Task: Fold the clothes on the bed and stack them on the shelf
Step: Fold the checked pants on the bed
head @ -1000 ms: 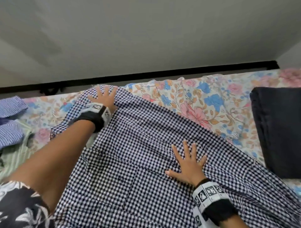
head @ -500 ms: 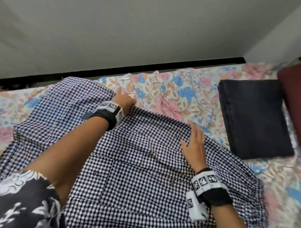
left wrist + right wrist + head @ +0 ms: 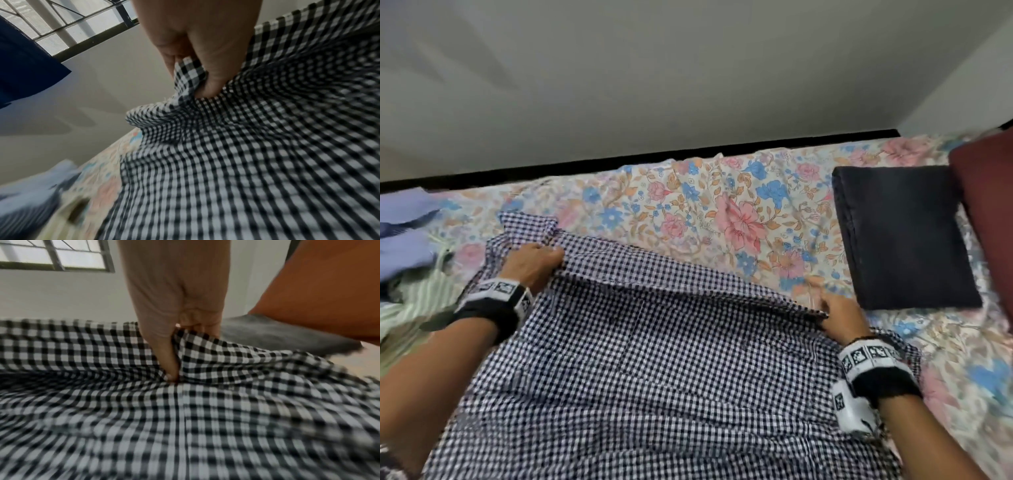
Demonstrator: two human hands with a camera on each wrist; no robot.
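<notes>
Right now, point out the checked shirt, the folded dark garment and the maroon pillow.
checked shirt (image 3: 654, 359): head view, flat middle of the fabric.
folded dark garment (image 3: 904, 236): head view, centre of its top face.
maroon pillow (image 3: 989, 192): head view, visible left part.

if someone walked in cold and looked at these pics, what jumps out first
First the black-and-white checked shirt spread across the near half of the floral bedsheet, its far edge pinched up by the left hand and the right hand. Next, a folded dark garment lying flat at the right, beside a maroon pillow.
</notes>
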